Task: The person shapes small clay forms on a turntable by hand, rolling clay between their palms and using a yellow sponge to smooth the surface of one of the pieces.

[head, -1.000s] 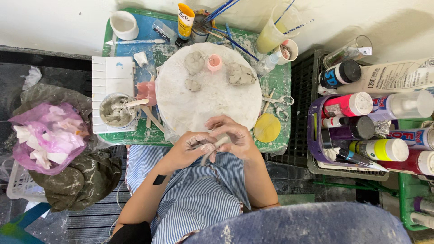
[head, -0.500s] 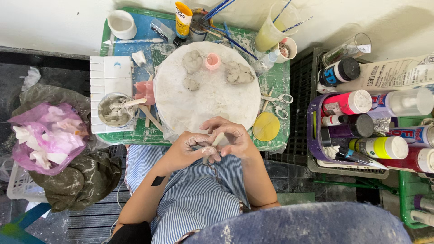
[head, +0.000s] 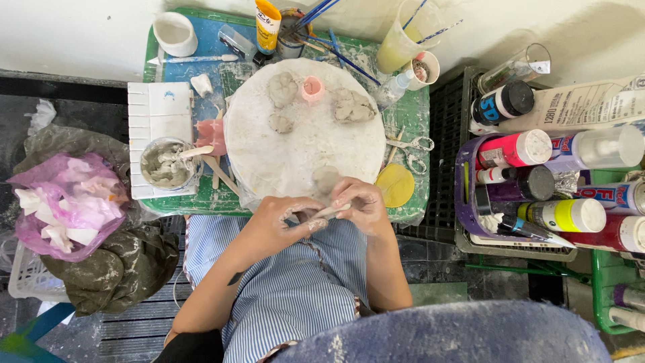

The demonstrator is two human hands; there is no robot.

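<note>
Clay-dusted left hand (head: 279, 218) and right hand (head: 359, 202) pinch a small grey clay strip (head: 322, 214) between them, just below round white board (head: 306, 131). Beyond fingers: clay lumps (head: 353, 105), pink cup (head: 312, 87). Right of right hand: paint bottles (head: 537, 181) w/ pink, yellow, red labels in purple basket (head: 463, 195).

A small green table (head: 420, 117) (paint-smeared) carries a round white board (head: 302, 144), white palette (head: 153, 117), scissors (head: 411, 143) and cups.

Blue-and-white vertical-striped garment over torso and lap. Forearms bare, no sleeves visible. Left hand (head: 285, 218) and right hand (head: 359, 205) dusted with pale grey residue. Small dark mark on left forearm.
</note>
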